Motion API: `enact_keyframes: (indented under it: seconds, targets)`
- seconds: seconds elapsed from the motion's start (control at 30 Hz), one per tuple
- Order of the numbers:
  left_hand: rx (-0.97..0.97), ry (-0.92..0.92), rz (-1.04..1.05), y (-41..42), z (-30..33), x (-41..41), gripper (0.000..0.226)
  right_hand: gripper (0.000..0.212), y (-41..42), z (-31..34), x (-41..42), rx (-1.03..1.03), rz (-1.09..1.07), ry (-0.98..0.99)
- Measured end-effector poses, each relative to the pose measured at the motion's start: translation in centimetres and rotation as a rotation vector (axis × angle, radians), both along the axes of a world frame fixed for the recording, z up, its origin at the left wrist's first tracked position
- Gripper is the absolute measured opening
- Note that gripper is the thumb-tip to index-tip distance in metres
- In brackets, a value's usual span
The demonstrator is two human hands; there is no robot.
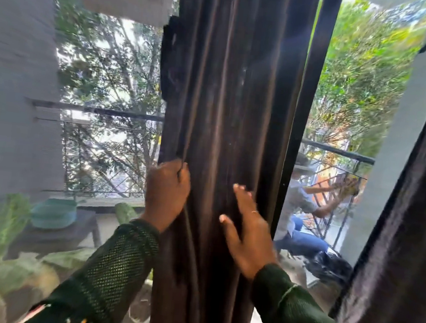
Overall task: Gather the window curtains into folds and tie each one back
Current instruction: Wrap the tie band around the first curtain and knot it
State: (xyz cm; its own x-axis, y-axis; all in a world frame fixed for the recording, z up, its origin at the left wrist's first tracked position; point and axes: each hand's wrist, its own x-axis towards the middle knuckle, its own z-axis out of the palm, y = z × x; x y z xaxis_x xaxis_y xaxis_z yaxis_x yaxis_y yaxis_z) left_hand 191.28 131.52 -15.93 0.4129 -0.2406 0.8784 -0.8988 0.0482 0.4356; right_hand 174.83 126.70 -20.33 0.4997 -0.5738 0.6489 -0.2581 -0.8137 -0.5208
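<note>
The dark brown curtain (230,137) hangs straight down the middle of the window, already drawn into a narrow column of long vertical pleats in front of the black window frame (309,92). The left hand (167,190) grips the curtain's left edge, fingers curled round the outer folds, while the right hand (247,227) lies flat against the front of the pleats, fingers straight and a little spread, holding nothing. The cloth looks thick, soft and fairly heavy, with a slight sheen that suggests the folds may slide over one another, so loose pressure alone probably won't keep them stacked. The best hold seems to be at about this height, both hands wrapping the whole bundle from either side. No tieback is visible here. A second dark curtain (410,206) hangs at the right edge, well apart. Beyond the glass are a balcony railing (94,110) and trees
</note>
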Motion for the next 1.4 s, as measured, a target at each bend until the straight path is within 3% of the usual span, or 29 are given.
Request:
enact_keyframes:
  seconds: [0.13,0.3,0.37,0.5,0.6,0.8,0.97,1.13,1.27,1.4]
  targets:
    - [0.008,-0.011,0.102,2.3,-0.6,2.3,0.023,0.068,-0.8,1.7,0.4,-0.032,-0.124,-0.288]
    - [-0.007,-0.025,0.135,4.1,-0.8,2.8,0.017,0.083,-1.2,2.8,2.8,0.292,-0.044,-0.350]
    - [0.003,-0.047,0.153,4.5,-0.8,2.7,0.015,0.070,-1.3,3.0,4.0,0.347,-0.049,-0.278]
    - [0.039,-0.036,0.172,5.3,-0.7,2.8,0.008,0.037,-0.4,2.5,5.6,0.237,-0.095,-0.106]
    - [0.065,-0.035,0.210,5.9,-0.6,3.5,0.006,0.031,1.3,1.6,6.3,0.124,-0.115,-0.056]
    - [0.074,-0.043,0.185,6.7,-0.5,3.7,0.016,0.061,4.5,0.3,7.7,0.114,-0.021,0.173]
    - [0.060,-0.082,0.126,6.3,-0.7,1.7,0.019,0.071,7.0,0.3,8.6,0.049,-0.011,0.463]
    - [0.027,-0.103,0.012,6.4,-0.8,0.3,0.037,0.049,8.1,0.8,8.9,0.033,-0.036,0.563]
    - [0.099,-0.176,0.072,6.4,-0.6,0.3,0.039,0.044,8.3,1.1,8.6,-0.035,-0.029,0.657]
    - [0.058,-0.124,0.152,6.2,-0.4,1.9,0.014,0.088,7.9,0.4,7.3,-0.069,0.107,0.647]
